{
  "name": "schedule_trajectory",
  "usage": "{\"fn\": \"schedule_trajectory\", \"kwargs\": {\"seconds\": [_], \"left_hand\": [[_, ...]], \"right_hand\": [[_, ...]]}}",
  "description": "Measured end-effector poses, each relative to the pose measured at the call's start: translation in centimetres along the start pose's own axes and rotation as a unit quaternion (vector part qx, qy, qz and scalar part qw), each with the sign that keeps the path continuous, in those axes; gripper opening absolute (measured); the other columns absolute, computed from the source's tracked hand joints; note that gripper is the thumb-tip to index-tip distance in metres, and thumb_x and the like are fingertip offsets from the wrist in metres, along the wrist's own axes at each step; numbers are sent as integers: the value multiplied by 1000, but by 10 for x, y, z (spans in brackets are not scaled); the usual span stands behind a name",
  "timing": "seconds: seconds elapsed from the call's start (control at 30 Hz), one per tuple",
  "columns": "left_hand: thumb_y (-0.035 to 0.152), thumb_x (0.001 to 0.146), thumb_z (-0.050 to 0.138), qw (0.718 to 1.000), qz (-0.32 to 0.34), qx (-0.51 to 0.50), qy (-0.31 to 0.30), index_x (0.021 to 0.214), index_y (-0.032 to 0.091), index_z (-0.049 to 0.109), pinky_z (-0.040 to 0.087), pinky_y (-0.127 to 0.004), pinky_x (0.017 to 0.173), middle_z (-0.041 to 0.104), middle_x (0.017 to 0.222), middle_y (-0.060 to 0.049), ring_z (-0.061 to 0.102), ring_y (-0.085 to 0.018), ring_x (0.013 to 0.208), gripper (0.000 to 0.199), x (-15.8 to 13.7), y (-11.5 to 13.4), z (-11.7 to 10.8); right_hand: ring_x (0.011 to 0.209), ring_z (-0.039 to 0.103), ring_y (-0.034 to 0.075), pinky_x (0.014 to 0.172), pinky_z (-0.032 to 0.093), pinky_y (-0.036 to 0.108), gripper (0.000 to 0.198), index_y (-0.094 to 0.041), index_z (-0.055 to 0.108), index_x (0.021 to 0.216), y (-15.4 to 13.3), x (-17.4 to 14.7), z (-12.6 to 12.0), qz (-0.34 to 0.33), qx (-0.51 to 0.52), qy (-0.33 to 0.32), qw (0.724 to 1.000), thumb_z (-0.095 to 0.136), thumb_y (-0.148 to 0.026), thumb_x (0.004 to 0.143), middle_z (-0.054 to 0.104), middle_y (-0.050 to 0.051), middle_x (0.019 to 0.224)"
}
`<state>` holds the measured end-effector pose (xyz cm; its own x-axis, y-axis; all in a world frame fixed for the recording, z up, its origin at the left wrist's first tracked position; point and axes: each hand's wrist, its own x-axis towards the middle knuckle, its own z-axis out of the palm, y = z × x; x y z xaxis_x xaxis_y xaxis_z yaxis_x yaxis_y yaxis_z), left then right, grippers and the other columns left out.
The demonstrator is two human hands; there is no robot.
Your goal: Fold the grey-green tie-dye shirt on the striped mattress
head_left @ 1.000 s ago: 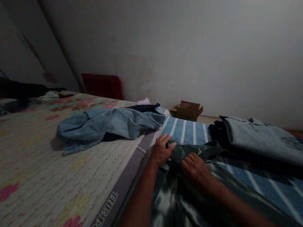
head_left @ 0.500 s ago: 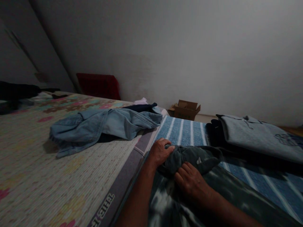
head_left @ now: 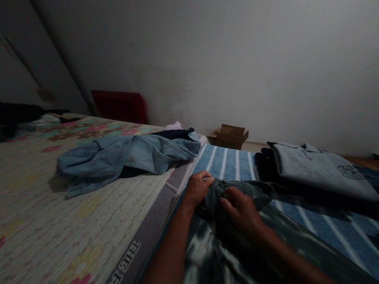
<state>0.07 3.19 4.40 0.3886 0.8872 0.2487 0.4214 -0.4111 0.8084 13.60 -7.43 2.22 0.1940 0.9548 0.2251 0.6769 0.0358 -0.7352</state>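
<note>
A dark green garment with pale tie-dye patches lies bunched in front of me; I cannot tell its exact kind. My left hand is closed on the far left end of its gathered plain green edge. Just to the right, my right hand pinches the same gathered cloth from above, with thumb and fingers together. Part of the fabric is hidden beneath my hands and forearms. Under the garment is a blue and white striped cover.
Left on the flowered bedding lies a crumpled light blue denim garment over dark cloth. A folded grey garment rests on black clothes at right. An open cardboard box and a red object stand by the wall.
My right hand has lifted slightly and turned, covering the small white spot that showed on the cloth. My left hand keeps its hold. The view has shifted slightly.
</note>
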Motion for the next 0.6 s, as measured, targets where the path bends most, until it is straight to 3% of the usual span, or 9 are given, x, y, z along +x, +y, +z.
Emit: {"fn": "schedule_trajectory", "kwargs": {"seconds": [0.2, 0.4, 0.6], "left_hand": [[33, 76, 51, 1000, 12, -12, -9, 68, 17, 63, 44, -25, 71, 63, 69, 2, 58, -16, 72, 21, -1, 0, -3], [34, 74, 49, 999, -2, -33, -19, 64, 17, 59, 42, -25, 63, 58, 63, 2, 56, -15, 66, 22, 2, -1, -1], [39, 75, 49, 995, -14, -85, -47, 65, 17, 60, 45, -28, 70, 63, 71, -2, 60, -19, 75, 26, 3, -3, -1]], "right_hand": [[66, 61, 18, 52, 36, 25, 30, -19, 62, 77, -11, 34, 6, 97, -29, -44, 994, 55, -48, 78, 64, 2, 68], [75, 65, 20, 56, 42, 24, 35, -17, 64, 91, -4, 35, 17, 146, -24, -13, 989, 64, -47, 72, 69, 5, 82], [46, 57, 14, 38, 36, 21, 33, -17, 60, 86, 0, 38, 17, 200, 75, -49, 976, 72, -41, 66, 63, -1, 63]]}}
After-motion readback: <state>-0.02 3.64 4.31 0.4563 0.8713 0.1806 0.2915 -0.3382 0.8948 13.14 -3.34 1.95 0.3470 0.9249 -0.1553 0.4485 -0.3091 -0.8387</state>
